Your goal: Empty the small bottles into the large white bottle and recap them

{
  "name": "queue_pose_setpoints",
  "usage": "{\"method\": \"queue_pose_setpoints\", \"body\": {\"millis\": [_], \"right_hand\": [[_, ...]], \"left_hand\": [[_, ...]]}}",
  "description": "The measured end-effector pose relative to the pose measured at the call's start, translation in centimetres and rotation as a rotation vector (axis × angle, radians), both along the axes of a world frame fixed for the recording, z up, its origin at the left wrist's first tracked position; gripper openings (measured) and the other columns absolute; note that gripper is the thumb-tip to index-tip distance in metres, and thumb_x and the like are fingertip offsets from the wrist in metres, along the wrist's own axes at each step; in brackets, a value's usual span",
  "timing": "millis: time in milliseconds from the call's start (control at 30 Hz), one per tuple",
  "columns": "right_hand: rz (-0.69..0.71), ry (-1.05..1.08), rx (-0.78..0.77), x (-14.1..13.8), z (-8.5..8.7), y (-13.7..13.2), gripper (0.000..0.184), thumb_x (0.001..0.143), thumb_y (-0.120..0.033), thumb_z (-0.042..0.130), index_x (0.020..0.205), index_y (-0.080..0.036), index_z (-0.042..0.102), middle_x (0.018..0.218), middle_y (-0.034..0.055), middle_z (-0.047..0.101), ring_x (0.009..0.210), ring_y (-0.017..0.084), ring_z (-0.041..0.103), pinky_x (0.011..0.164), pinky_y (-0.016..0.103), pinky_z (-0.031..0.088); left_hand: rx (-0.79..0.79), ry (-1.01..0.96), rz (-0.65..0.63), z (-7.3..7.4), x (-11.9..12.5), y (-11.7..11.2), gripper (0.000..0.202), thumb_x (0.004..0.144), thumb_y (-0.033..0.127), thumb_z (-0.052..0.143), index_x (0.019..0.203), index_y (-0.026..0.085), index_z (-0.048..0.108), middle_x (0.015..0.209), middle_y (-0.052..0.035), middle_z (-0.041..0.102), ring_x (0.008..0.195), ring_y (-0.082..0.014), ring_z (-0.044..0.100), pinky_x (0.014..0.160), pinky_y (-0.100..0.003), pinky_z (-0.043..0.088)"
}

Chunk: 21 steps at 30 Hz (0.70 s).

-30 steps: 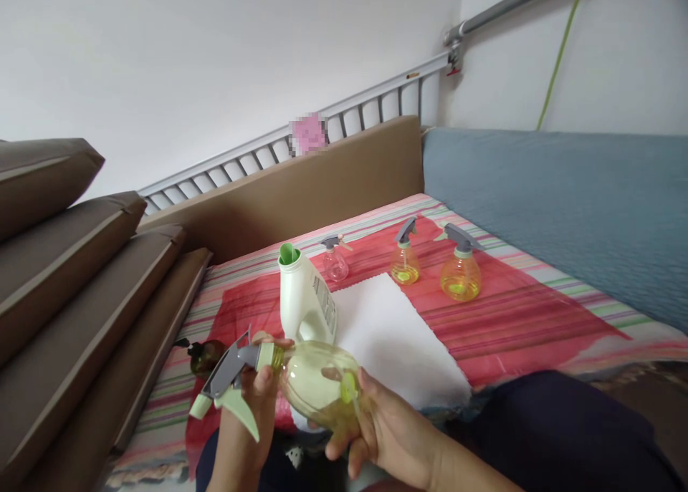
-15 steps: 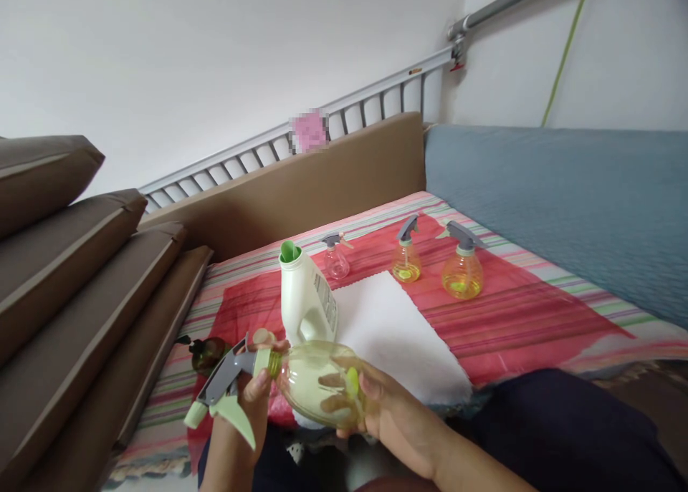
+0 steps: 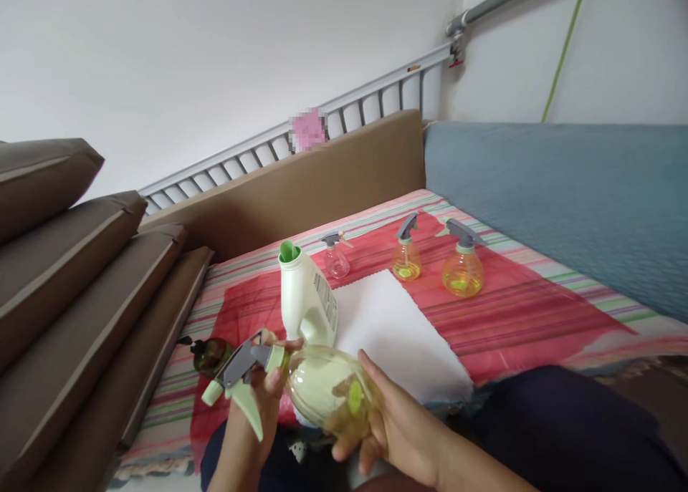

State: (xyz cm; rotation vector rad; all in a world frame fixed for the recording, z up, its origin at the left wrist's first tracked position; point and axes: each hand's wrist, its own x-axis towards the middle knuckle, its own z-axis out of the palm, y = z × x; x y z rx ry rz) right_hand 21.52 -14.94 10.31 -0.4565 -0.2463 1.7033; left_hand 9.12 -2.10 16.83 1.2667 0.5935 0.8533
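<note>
Yellow spray bottle [image 3: 317, 388] held sideways, neck left, base right

So, left to right: dark bottle [image 3: 208, 357] sitting off to the side, then the spray head [image 3: 239, 370] poking out down-left. Left hand [image 3: 269, 392] has the collar [image 3: 276, 358] pinched, left forearm [image 3: 236, 442] coming up from below. The bottle's long axis runs mostly crosswise, base a touch lower in view, with the white jug [image 3: 306, 298] just beyond it. Right hand [image 3: 392, 420] cups the base end, fingers [image 3: 347, 445] loosely spread underneath, right forearm [image 3: 467, 456] slanting in from lower right. Both hands are touching it, so neither's really nearer.
</note>
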Motion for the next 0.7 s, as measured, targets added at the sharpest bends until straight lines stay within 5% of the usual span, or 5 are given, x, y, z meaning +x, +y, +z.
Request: {"method": "queue_pose_setpoints", "body": {"millis": [233,367,467,600,700], "right_hand": [[0.332,0.221,-0.047,0.4,-1.1,0.7,0.106,0.071,-0.085,0.004,0.105,0.0,0.056,0.081,0.0267,0.067,0.051,0.022,0.066,0.034,0.024,0.048],[0.121,0.151,-0.106,-0.2,-1.2,0.8,0.088,0.077,-0.082,0.016,0.118,-0.012,0.049,0.08,0.0168,0.069,0.044,0.017,0.062,0.034,0.025,0.049],[-0.078,0.115,0.023,-0.7,-0.8,0.6,0.07,0.08,-0.072,0.042,0.128,-0.021,0.039,0.095,0.0115,0.068,0.054,0.015,0.064,0.042,0.025,0.053],[-0.137,-0.031,0.214,-0.7,-0.7,0.3,0.076,0.072,-0.04,0.073,0.133,-0.023,0.031,0.104,0.0105,0.065,0.067,0.015,0.066,0.051,0.021,0.054],[-0.152,-0.099,0.225,-0.5,-1.2,0.3,0.077,0.074,-0.045,0.07,0.135,-0.021,0.03,0.089,0.0086,0.068,0.054,0.012,0.062,0.044,0.019,0.051]], "left_hand": [[-0.07,-0.093,-0.002,-1.1,-0.1,-1.8,0.04,0.055,0.043,0.08,0.088,0.026,0.066,0.091,-0.0052,0.072,0.102,-0.0324,0.062,0.089,-0.046,0.049],[0.012,-0.062,-0.001,-1.5,0.0,-1.4,0.042,0.054,0.044,0.08,0.088,0.024,0.067,0.086,-0.0075,0.071,0.098,-0.0336,0.063,0.083,-0.045,0.052],[0.084,-0.099,0.061,-1.6,-0.1,-0.8,0.038,0.058,0.037,0.079,0.091,0.022,0.067,0.084,-0.0075,0.071,0.095,-0.0317,0.064,0.083,-0.044,0.052],[0.075,-0.128,0.094,-1.5,-0.4,-0.5,0.035,0.061,0.039,0.077,0.09,0.023,0.067,0.083,-0.0062,0.071,0.091,-0.0294,0.065,0.083,-0.042,0.053],[0.062,-0.125,0.063,-1.2,-0.5,-0.5,0.034,0.061,0.039,0.077,0.09,0.024,0.067,0.086,-0.0055,0.071,0.091,-0.0281,0.065,0.083,-0.041,0.053]]}}
